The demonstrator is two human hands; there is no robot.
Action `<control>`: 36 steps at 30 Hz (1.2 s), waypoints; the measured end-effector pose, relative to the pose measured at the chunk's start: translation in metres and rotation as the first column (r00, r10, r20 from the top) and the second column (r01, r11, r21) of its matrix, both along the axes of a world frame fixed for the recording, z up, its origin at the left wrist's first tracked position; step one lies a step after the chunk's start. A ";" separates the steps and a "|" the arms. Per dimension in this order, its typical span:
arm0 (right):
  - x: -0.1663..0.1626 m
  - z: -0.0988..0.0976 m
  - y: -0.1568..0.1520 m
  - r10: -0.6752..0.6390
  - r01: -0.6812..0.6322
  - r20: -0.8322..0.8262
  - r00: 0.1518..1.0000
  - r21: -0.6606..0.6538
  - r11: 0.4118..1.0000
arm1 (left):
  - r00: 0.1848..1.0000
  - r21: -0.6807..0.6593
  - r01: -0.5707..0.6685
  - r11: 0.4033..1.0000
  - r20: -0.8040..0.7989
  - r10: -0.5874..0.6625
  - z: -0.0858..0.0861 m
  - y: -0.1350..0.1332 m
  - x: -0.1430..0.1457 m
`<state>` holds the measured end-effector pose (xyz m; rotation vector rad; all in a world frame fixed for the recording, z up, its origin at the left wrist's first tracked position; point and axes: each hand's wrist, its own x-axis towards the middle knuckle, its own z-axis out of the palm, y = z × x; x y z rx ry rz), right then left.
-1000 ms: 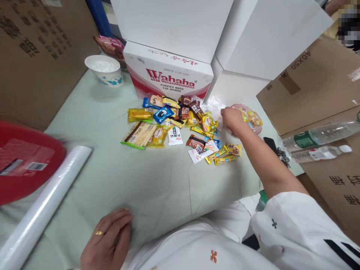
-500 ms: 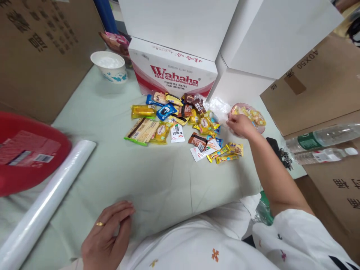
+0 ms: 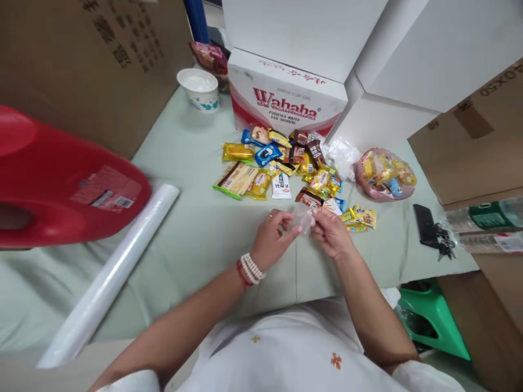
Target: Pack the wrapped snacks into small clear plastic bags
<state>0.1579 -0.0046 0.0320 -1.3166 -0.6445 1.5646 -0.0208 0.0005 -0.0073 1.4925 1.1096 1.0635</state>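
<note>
A small piece of clear plastic film, which looks like a little bag [image 3: 304, 219], is stretched between my two hands above the cloth-covered table. My right hand [image 3: 330, 233] pinches its right side with fingers curled. At its left side, the thumb and fingertips of my left hand [image 3: 277, 235] close on it. Just beyond my hands lies a pile of wrapped snacks: a white packet [image 3: 281, 185], a flat tan packet [image 3: 236, 179], a blue wrapper [image 3: 268, 155] and small yellow packets [image 3: 358, 218]. Crumpled clear plastic bags [image 3: 342, 157] lie to the right of the pile.
A pink bowl [image 3: 370, 190] of wrapped snacks stands at right, near a phone-like black object [image 3: 425, 224] and keys [image 3: 445, 242]. A Wahaha carton [image 3: 286, 103] and paper bowl [image 3: 200, 92] stand behind. At left are a red plastic object [image 3: 81, 179] and plastic roll [image 3: 114, 272].
My right hand has come back from the pink bowl area with clear plastic. My left hand has moved up and right from the table's front to meet it. The view has shifted.
</note>
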 end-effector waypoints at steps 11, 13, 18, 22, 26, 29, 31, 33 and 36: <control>-0.026 -0.014 0.004 -0.042 0.041 -0.013 0.999 -0.065 0.997 | 0.985 -0.072 0.146 0.987 0.105 -0.138 -0.025 0.011 -0.005; -0.029 -0.016 0.003 -0.040 0.040 -0.019 0.999 -0.034 0.999 | 0.983 -0.101 0.142 0.985 0.128 -0.129 -0.026 0.013 -0.006; -0.031 -0.018 -0.005 -0.023 0.025 -0.036 0.999 0.045 0.999 | 0.965 -0.192 0.168 0.967 0.231 -0.122 -0.033 0.016 -0.005; -0.032 -0.021 -0.011 0.061 -0.060 -0.008 0.998 0.062 0.996 | 0.959 -0.235 0.188 0.954 0.255 -0.126 -0.034 0.017 -0.003; -0.026 -0.023 -0.012 0.025 -0.024 -0.008 1.000 0.043 0.999 | 0.937 -0.307 0.215 0.927 0.333 -0.107 -0.027 0.020 -0.007; -0.011 -0.020 -0.015 -0.034 0.036 -0.067 0.997 0.016 0.999 | 0.908 -0.356 0.213 0.910 0.417 -0.050 -0.020 0.024 -0.012; 0.003 -0.017 -0.022 -0.088 0.089 -0.106 0.991 0.008 0.996 | 0.888 -0.385 0.197 0.902 0.461 0.002 -0.017 0.027 -0.015; 0.017 -0.014 -0.031 -0.135 0.137 -0.139 0.981 0.006 0.991 | 0.869 -0.404 0.198 0.893 0.494 0.031 -0.015 0.029 -0.017; 0.037 -0.012 -0.048 -0.183 0.185 -0.174 0.968 -0.006 0.983 | 0.848 -0.410 0.252 0.877 0.531 0.004 -0.013 0.032 -0.020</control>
